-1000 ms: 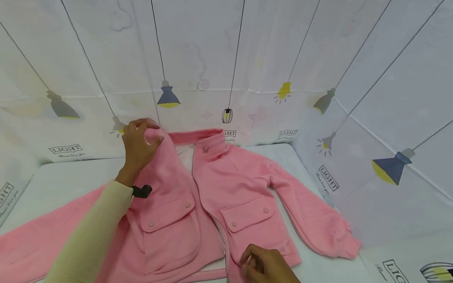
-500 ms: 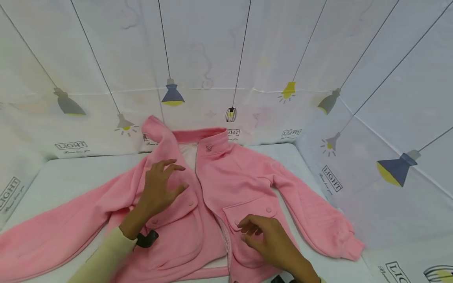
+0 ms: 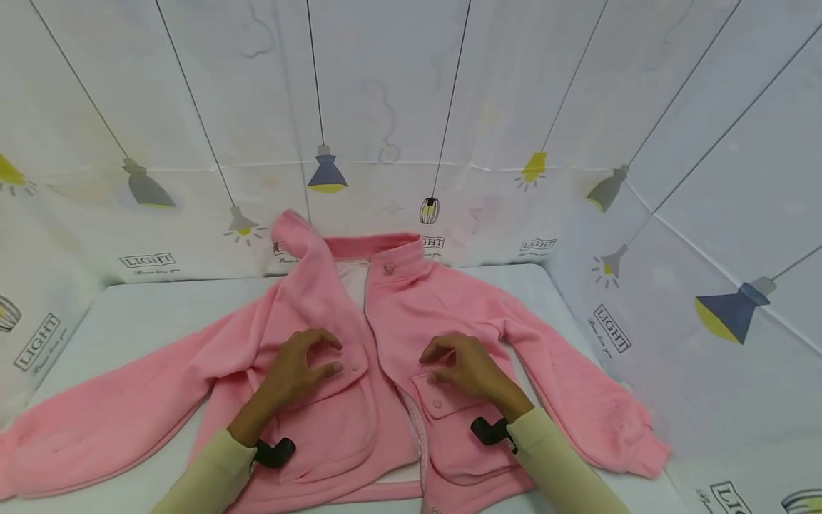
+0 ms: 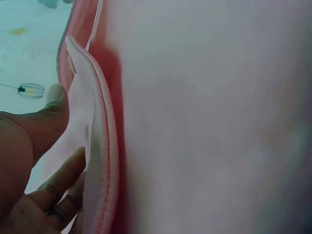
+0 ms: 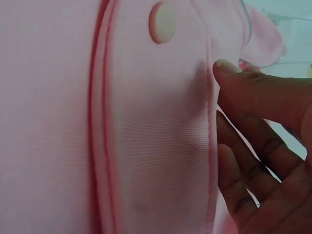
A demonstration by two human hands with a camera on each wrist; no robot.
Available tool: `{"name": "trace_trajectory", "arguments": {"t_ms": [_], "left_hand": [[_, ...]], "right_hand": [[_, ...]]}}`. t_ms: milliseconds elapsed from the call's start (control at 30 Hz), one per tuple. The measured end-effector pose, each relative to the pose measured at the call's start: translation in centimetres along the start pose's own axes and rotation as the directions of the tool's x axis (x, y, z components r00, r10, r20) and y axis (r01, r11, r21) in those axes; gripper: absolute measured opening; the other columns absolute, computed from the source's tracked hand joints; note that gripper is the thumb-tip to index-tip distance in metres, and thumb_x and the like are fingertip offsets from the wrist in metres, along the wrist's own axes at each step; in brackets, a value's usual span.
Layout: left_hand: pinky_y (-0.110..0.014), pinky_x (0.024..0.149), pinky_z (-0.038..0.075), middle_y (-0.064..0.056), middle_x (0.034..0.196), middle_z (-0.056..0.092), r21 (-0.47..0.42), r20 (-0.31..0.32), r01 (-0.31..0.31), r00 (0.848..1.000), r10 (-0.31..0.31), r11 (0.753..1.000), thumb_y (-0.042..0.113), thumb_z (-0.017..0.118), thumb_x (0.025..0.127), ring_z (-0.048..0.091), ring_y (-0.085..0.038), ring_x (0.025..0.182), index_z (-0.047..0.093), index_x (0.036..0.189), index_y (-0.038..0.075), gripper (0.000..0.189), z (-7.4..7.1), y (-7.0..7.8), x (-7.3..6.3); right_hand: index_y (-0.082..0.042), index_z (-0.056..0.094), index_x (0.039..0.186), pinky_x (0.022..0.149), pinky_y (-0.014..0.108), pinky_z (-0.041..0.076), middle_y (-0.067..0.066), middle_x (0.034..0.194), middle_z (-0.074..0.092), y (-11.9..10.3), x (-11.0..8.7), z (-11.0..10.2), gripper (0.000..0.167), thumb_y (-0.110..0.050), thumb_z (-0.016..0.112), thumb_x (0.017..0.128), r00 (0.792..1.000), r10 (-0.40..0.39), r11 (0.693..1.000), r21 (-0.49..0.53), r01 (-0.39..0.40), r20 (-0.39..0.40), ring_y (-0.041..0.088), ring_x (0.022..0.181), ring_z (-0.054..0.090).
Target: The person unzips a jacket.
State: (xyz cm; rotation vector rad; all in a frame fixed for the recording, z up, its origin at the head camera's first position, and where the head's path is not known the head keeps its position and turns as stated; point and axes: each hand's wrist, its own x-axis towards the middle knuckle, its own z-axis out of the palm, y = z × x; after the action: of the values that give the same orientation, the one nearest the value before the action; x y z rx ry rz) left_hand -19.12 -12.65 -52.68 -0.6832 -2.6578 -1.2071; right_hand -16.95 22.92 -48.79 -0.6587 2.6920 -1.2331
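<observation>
A pink zip jacket (image 3: 334, 300) lies front up with its zip undone, sleeves spread to both sides and stand collar (image 3: 401, 260) at the far end. My left hand (image 3: 300, 368) is over the left flap pocket (image 3: 334, 435), thumb and fingers loosely bent and apart. Over the flap of the right pocket (image 3: 465, 446) hovers my right hand (image 3: 467, 368), also loosely curved, with nothing between thumb and fingers. In the right wrist view, a round snap button (image 5: 163, 22) shows on the flap beside my fingers. The jacket's left shoulder edge stands folded up against the back wall.
The jacket lies on a white-covered table (image 3: 160, 307). Behind it and to the right rise white cloth walls (image 3: 501, 86) printed with hanging lamps. The right sleeve (image 3: 578, 385) reaches towards the right wall.
My left hand has let go of the jacket's upper left edge and come down to the left pocket. My right hand has moved up from the lower hem to the right pocket flap.
</observation>
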Motion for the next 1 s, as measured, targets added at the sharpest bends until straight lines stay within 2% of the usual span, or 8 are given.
{"name": "trace_trajectory", "arguments": {"t_ms": [167, 367, 533, 667, 767, 933, 967, 1000], "left_hand": [[-0.044, 0.092, 0.052, -0.001, 0.108, 0.073, -0.008, 0.007, -0.002, 1.0, 0.002, 1.0, 0.021, 0.09, 0.085, 0.066, -0.023, 0.102, 0.074, 0.109, 0.014, 0.03, 0.3, -0.8, -0.1], [-0.034, 0.079, 0.053, 0.002, 0.091, 0.07, -0.043, 0.04, 0.005, 0.999, -0.003, 0.999, 0.017, 0.09, 0.085, 0.064, -0.017, 0.085, 0.071, 0.093, 0.018, 0.021, 0.5, -1.1, 0.0], [-0.025, 0.067, 0.047, 0.006, 0.075, 0.061, -0.071, 0.107, 0.037, 0.994, -0.029, 0.997, 0.016, 0.089, 0.086, 0.056, -0.009, 0.069, 0.068, 0.084, 0.022, 0.022, 0.1, -0.8, 0.0], [-0.025, 0.064, 0.046, 0.004, 0.073, 0.059, -0.111, 0.185, 0.013, 0.983, 0.008, 0.994, 0.014, 0.088, 0.086, 0.055, -0.009, 0.067, 0.067, 0.082, 0.021, 0.022, -0.6, -1.0, 0.0], [-0.025, 0.065, 0.047, 0.003, 0.073, 0.059, -0.157, 0.28, -0.003, 0.959, 0.047, 0.988, 0.014, 0.086, 0.088, 0.055, -0.01, 0.068, 0.067, 0.082, 0.02, 0.021, -1.4, -1.2, 0.0], [-0.025, 0.064, 0.047, -0.002, 0.072, 0.059, -0.243, 0.465, 0.014, 0.879, 0.104, 0.97, 0.018, 0.083, 0.092, 0.054, -0.01, 0.066, 0.066, 0.083, 0.017, 0.02, -3.3, -1.3, 0.1], [-0.025, 0.063, 0.047, -0.003, 0.072, 0.059, -0.255, 0.487, 0.02, 0.867, 0.11, 0.967, 0.018, 0.083, 0.092, 0.053, -0.01, 0.065, 0.066, 0.083, 0.016, 0.02, -3.7, -1.3, 0.2], [-0.025, 0.062, 0.047, -0.004, 0.072, 0.059, -0.262, 0.496, 0.025, 0.861, 0.113, 0.965, 0.019, 0.083, 0.092, 0.053, -0.011, 0.065, 0.066, 0.083, 0.015, 0.02, -4.0, -1.2, 0.2]], "right_hand": [[-0.014, 0.078, 0.102, 0.092, 0.043, 0.059, 0.001, 0.103, 0.08, 1.2, 0.7, 0.6, 0.026, -0.002, 0.088, 0.082, 0.999, 0.041, 0.998, 0.051, -0.042, 0.02, 0.021, 0.103, 0.075], [-0.013, 0.075, 0.093, 0.077, 0.03, 0.058, 0.004, 0.091, 0.076, 2.3, 1.1, 1.0, 0.02, 0.001, 0.086, 0.084, 0.999, 0.05, 0.996, 0.078, -0.051, 0.023, 0.021, 0.084, 0.072], [-0.01, 0.074, 0.09, 0.072, 0.027, 0.057, 0.005, 0.086, 0.075, 2.8, 1.5, 1.0, 0.019, 0.002, 0.087, 0.082, 0.998, 0.051, 0.995, 0.09, -0.049, -0.02, 0.018, 0.079, 0.071], [-0.008, 0.073, 0.087, 0.07, 0.026, 0.057, 0.005, 0.082, 0.073, 3.1, 2.0, 0.8, 0.02, 0.004, 0.087, 0.081, 0.994, 0.08, 0.994, 0.082, -0.073, -0.08, 0.015, 0.075, 0.07], [-0.01, 0.073, 0.086, 0.07, 0.025, 0.056, 0.005, 0.081, 0.073, 3.1, 2.4, 0.6, 0.02, 0.004, 0.087, 0.081, 0.985, 0.126, 0.99, 0.08, -0.117, -0.117, 0.014, 0.075, 0.069], [-0.012, 0.074, 0.085, 0.072, 0.026, 0.056, 0.004, 0.082, 0.073, 3.1, 3.0, 0.5, 0.02, 0.003, 0.086, 0.082, 0.968, 0.186, 0.981, 0.081, -0.174, -0.171, 0.014, 0.076, 0.069], [-0.012, 0.074, 0.085, 0.072, 0.026, 0.056, 0.004, 0.082, 0.073, 3.0, 3.1, 0.5, 0.02, 0.004, 0.087, 0.081, 0.965, 0.192, 0.98, 0.078, -0.181, -0.176, 0.014, 0.076, 0.069], [-0.011, 0.074, 0.085, 0.072, 0.026, 0.056, 0.004, 0.082, 0.073, 3.0, 3.1, 0.5, 0.021, 0.004, 0.087, 0.081, 0.964, 0.194, 0.98, 0.067, -0.185, -0.179, 0.014, 0.076, 0.069]]}}
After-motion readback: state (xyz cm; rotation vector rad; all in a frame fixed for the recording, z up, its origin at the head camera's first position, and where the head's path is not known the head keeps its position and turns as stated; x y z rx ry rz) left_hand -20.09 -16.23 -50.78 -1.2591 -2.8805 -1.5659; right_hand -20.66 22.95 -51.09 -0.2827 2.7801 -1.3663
